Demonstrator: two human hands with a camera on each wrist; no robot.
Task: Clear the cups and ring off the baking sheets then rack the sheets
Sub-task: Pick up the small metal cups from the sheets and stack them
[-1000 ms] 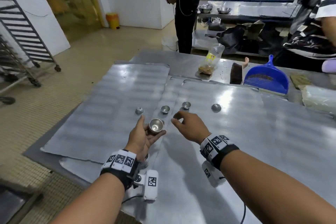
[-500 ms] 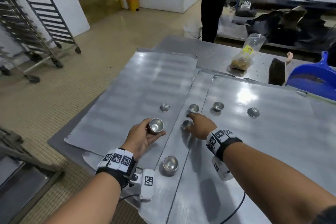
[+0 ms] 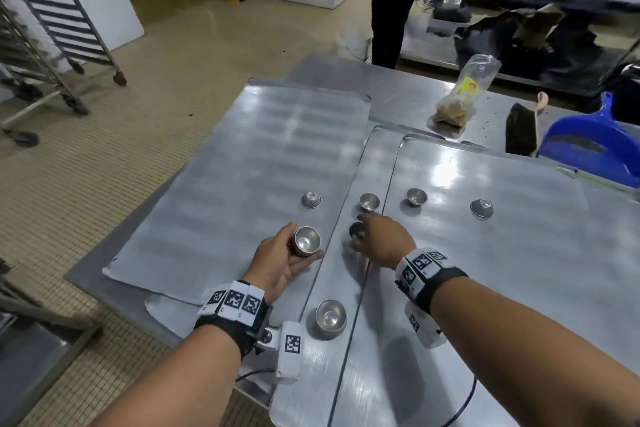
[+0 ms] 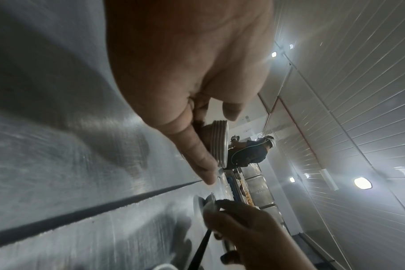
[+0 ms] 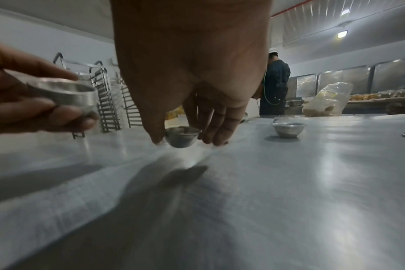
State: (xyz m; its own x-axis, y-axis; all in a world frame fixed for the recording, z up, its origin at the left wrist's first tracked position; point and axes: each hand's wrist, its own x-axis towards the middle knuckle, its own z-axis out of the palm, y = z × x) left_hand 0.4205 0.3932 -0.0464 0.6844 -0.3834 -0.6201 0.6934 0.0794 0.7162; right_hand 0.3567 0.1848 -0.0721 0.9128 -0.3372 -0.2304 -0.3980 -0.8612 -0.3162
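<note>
My left hand (image 3: 277, 262) holds a stack of nested metal cups (image 3: 307, 241) above the left baking sheet (image 3: 242, 177); the stacked rims (image 4: 219, 142) show in the left wrist view. My right hand (image 3: 379, 239) pinches a small metal cup (image 3: 356, 230) between thumb and fingers (image 5: 216, 126), low over the sheets' seam; the same cup (image 5: 182, 137) shows in the right wrist view. Loose cups stand beyond: one upside down (image 3: 311, 200), two upright (image 3: 369, 202) (image 3: 416, 196), another upside down (image 3: 481, 208). A larger cup (image 3: 330, 316) sits by my left wrist. The right sheet (image 3: 519, 270) overlaps a middle one.
A blue dustpan (image 3: 595, 146), a brush (image 3: 521, 130) and a plastic bag (image 3: 464, 94) lie at the table's far right. A person in black (image 3: 394, 3) stands beyond the table. Wheeled tray racks (image 3: 52, 21) stand on the floor at the left.
My right hand moved from beside the left hand forward and down, and its fingers closed on the small cup. The left hand kept its cup stack. The head view tilted down.
</note>
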